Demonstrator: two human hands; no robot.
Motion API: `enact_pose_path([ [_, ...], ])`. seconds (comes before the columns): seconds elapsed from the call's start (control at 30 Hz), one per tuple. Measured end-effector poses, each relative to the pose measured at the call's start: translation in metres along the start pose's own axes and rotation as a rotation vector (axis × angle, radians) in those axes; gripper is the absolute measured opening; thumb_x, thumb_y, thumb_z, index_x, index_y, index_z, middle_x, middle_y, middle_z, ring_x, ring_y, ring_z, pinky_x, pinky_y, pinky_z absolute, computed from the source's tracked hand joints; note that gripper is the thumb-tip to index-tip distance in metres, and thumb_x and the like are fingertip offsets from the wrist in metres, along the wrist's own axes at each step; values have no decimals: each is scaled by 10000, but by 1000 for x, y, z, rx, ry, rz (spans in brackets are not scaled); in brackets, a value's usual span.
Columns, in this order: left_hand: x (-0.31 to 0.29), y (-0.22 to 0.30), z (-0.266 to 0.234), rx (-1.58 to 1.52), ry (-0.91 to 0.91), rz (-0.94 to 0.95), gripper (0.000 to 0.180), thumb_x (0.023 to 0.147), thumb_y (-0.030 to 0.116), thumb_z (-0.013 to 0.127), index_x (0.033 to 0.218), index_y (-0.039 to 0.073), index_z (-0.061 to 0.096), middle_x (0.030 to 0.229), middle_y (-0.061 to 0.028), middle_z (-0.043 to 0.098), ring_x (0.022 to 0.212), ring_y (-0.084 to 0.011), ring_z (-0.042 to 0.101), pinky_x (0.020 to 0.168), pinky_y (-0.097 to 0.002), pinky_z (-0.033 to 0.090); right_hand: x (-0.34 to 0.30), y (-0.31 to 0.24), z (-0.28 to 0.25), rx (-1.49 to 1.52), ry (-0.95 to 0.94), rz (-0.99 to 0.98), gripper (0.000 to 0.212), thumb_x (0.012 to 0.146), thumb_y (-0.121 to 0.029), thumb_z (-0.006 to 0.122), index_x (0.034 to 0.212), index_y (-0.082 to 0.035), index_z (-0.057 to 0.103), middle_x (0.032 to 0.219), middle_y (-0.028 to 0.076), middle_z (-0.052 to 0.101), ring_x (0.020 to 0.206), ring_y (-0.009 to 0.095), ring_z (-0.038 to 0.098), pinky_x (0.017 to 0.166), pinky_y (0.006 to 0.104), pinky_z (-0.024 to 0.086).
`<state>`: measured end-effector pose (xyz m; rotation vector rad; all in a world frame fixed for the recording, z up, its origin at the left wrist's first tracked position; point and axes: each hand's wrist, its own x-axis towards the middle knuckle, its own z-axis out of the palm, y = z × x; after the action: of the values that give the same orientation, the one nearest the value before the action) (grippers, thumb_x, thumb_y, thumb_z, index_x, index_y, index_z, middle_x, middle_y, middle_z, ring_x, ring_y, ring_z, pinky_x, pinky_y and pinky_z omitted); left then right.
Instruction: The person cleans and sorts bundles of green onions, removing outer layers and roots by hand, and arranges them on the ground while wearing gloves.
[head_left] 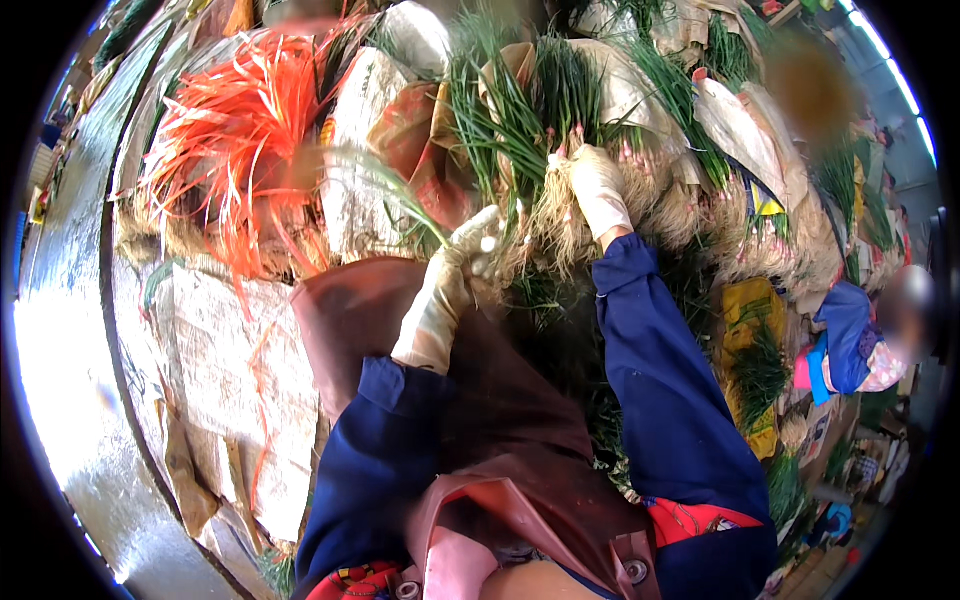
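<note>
My left hand [450, 272], in a pale glove, is closed around a spring onion [412, 203] whose green leaves stick out up and to the left. To its right my right hand [598, 188], also gloved, has its fingers closed at the white bulbs of a spring onion bunch [552, 125]. Long stringy roots [556, 222] hang below those bulbs, between my two hands. The leaves of the bunch point away from me. Exactly how many stalks either hand grips is hidden by the gloves.
Orange plastic strips [235, 130] lie in a heap at the far left. Woven sacks [240, 385] spread at the left, and more rooted bunches [735, 215] lie to the right. A yellow sack [752, 330] is beside my right arm. Another person [855, 340] is at the right edge.
</note>
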<state>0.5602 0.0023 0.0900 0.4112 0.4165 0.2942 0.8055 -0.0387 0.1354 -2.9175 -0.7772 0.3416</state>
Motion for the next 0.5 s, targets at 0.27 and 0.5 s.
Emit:
enact_pose_path([
  [0.27, 37, 13, 64, 336, 327, -39, 284, 850, 206, 612, 1100, 70, 606, 872, -29, 657, 420, -30, 371, 356, -175, 291, -69, 0, -15, 204, -52, -147, 281, 786, -356, 642, 910, -105, 627, 832, 124, 648, 771, 292, 618, 687, 367, 490],
  [0.5, 56, -29, 45, 250, 233, -29, 163, 796, 102, 665, 927, 7, 647, 736, -42, 648, 442, -62, 438, 387, -183, 334, -89, 48, 33, 1258, -161, -85, 234, 864, -297, 582, 874, -63, 597, 778, 33, 625, 674, 115, 580, 608, 224, 446],
])
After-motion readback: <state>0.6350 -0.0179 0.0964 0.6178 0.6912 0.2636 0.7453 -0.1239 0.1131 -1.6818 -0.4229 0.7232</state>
